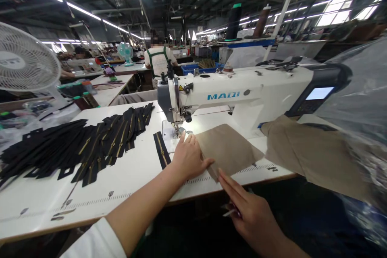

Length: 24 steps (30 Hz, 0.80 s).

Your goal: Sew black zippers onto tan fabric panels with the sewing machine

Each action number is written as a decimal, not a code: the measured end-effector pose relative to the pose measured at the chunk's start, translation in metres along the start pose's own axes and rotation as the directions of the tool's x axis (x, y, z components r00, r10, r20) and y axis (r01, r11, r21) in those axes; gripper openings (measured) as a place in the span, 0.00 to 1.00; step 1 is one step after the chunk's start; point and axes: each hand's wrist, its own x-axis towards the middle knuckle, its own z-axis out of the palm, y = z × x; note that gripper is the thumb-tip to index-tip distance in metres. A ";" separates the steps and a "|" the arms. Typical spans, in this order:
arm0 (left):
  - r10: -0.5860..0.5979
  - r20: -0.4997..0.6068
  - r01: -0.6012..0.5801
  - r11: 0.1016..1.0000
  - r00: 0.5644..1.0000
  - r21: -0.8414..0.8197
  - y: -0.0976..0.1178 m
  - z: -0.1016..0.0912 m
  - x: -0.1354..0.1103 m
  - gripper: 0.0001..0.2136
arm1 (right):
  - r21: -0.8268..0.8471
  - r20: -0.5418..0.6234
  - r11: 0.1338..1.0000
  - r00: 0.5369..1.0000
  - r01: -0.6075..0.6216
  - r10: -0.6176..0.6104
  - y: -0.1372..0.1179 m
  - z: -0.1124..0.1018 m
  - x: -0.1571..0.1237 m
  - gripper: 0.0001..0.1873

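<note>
My left hand (189,157) lies flat with its fingers stretched toward the needle of the white sewing machine (242,94), pressing the left edge of a tan fabric piece (229,149). A single black zipper (161,150) lies just left of that hand. My right hand (246,209) is at the table's front edge, its index and middle fingers extended to touch the near corner of the tan fabric, while the curled fingers hold a small slim tool (231,211) I cannot make out.
A large spread of black zippers with gold teeth (81,145) covers the table's left half. More tan fabric (311,157) is heaped at right beside clear plastic (363,100). A white fan (26,62) stands far left. A person (157,62) works at a bench behind.
</note>
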 end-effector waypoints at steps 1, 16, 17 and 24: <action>-0.005 0.025 0.006 1.000 1.000 -0.010 0.001 0.001 0.001 0.37 | 0.017 0.001 1.000 1.000 0.005 -0.005 0.000 0.002 -0.003 0.40; 0.026 0.195 -0.003 0.993 0.981 -0.117 -0.002 0.001 -0.003 0.58 | 0.117 -0.067 0.992 0.997 0.053 -0.045 0.040 -0.034 0.045 0.18; 0.038 0.202 -0.013 0.992 0.979 -0.123 -0.004 0.000 -0.005 0.59 | 0.130 -0.023 0.988 0.996 0.089 -0.086 0.045 -0.033 0.058 0.16; 0.108 0.214 -0.070 0.982 0.971 -0.174 -0.013 -0.001 -0.017 0.59 | 0.161 0.325 0.959 0.905 0.233 -0.275 0.060 -0.004 0.104 0.25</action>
